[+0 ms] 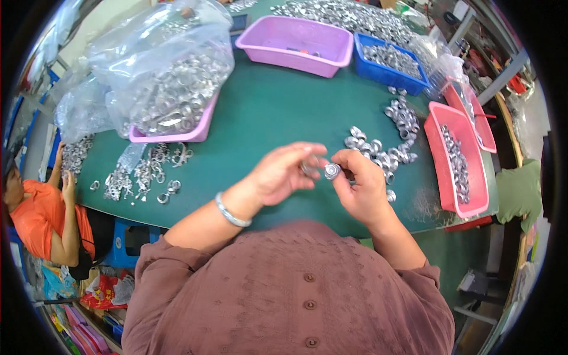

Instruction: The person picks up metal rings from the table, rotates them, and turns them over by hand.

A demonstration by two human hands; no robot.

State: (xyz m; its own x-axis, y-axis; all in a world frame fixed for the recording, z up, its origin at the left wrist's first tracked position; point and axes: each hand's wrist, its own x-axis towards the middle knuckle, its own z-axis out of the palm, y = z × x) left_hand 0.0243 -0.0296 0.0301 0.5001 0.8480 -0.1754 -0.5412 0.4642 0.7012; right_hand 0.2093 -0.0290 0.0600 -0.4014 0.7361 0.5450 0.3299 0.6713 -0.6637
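Note:
Above the near part of the green table (248, 130), my two hands are close together. Thumb and fingers of my right hand (365, 188) pinch a small silver metal ring with a round, patterned top (332, 171). My left hand (277, 177), palm turned inward, has its fingers curled around another shiny metal ring (308, 168), partly covered by the fingers. Just beyond my right hand lies a loose cluster of silver rings (378, 155). To the left of my left hand are small heaps of metal pieces (145, 171).
A purple bin (204, 127) at left holds a plastic bag of rings (177, 94). Across the table stand another purple bin (260, 50) and a blue bin (378, 74); a pink bin (441, 165) is at right. A person in orange (44, 216) handles metal pieces at far left.

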